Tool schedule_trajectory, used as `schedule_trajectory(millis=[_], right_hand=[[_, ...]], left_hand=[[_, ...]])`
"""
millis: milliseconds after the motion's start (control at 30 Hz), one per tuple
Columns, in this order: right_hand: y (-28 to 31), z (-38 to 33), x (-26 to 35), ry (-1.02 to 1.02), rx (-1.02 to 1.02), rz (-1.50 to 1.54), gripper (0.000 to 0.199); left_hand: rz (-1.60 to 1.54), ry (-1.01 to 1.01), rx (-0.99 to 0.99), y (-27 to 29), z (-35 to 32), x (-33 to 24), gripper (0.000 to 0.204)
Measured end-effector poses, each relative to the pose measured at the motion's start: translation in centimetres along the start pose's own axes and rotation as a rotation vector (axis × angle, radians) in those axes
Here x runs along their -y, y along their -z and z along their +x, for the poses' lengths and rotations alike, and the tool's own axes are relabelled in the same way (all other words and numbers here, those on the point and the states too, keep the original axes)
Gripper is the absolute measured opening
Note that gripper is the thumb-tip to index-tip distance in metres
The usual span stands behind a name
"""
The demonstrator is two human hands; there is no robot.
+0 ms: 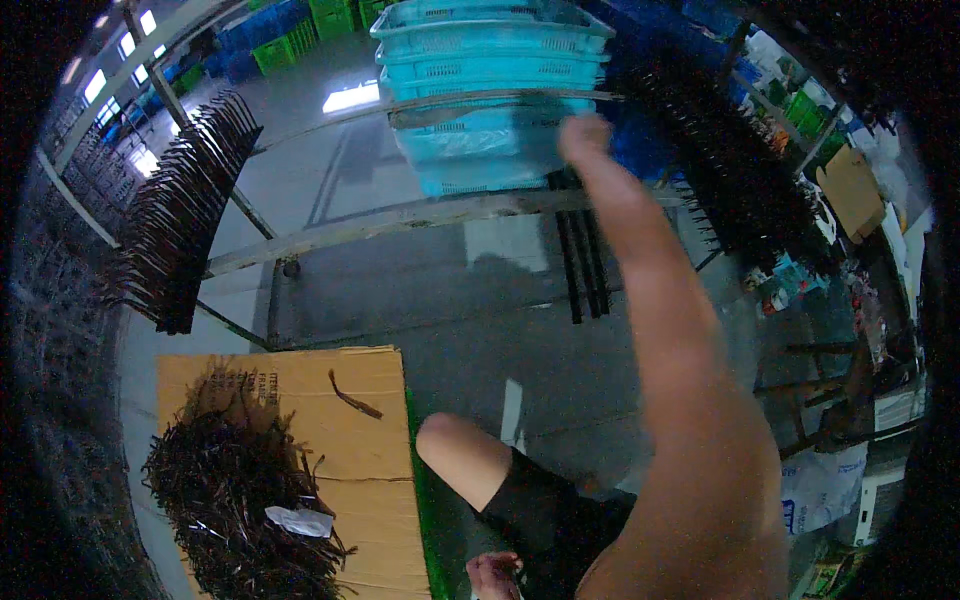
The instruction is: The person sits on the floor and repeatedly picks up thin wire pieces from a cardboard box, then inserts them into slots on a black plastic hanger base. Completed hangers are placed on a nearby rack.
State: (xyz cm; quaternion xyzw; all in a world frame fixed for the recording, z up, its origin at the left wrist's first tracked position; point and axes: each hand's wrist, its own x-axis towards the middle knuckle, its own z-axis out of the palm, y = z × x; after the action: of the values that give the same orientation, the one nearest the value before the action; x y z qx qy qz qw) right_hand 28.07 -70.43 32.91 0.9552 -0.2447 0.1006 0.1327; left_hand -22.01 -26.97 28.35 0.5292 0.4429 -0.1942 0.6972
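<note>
My right arm stretches far forward, and its slightly blurred hand (585, 138) is closed in front of a stack of light-blue crates (495, 65), near a metal rack bar (380, 232). What it holds, if anything, is hidden. Several long dark strips (582, 255) run downward below that hand; whether they touch it I cannot tell. My left hand (494, 576) is low by my lap at the lower edge, its fingers curled, their contents not visible. To its left, a heap of dark brown strips (235, 490) lies on a cardboard sheet (360, 450).
Rows of dark curved pieces hang on the left rack (195, 200) and the right rack (745, 170). A crumpled white scrap (300, 521) tops the heap, and one loose strip (355, 395) lies apart. Green crates (285, 45) stand far back. A white bag (825, 488) is at right.
</note>
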Motion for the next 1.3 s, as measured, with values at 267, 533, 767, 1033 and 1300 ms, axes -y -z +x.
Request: schedule_trajectory(millis=[267,533,767,1033,1300], right_hand=[[-4.3,-6.2,-17.6,-0.345,0.005,-0.132,0.044],[-2.3,-4.7,-18.8,-0.285,0.125,0.019,0.025],[-0.3,-6.5,-20.8,-0.458,0.011,0.321,0.022],[-1.6,-9.0,-16.5,-0.040,-0.037,0.830,0.020],[13.6,-33.7,-1.0,1.072,0.217,0.991,0.015]], left_hand=[[0.204,-0.257,0.174,0.0,-1.1,1.0,0.032],[-0.024,-0.386,0.170,0.3,-0.5,4.0,0.027],[0.016,-0.612,0.058,1.0,2.7,9.0,0.027],[-0.205,-0.604,0.103,2.0,3.5,8.2,0.037],[-0.461,-0.738,0.177,4.8,2.0,5.5,0.034]])
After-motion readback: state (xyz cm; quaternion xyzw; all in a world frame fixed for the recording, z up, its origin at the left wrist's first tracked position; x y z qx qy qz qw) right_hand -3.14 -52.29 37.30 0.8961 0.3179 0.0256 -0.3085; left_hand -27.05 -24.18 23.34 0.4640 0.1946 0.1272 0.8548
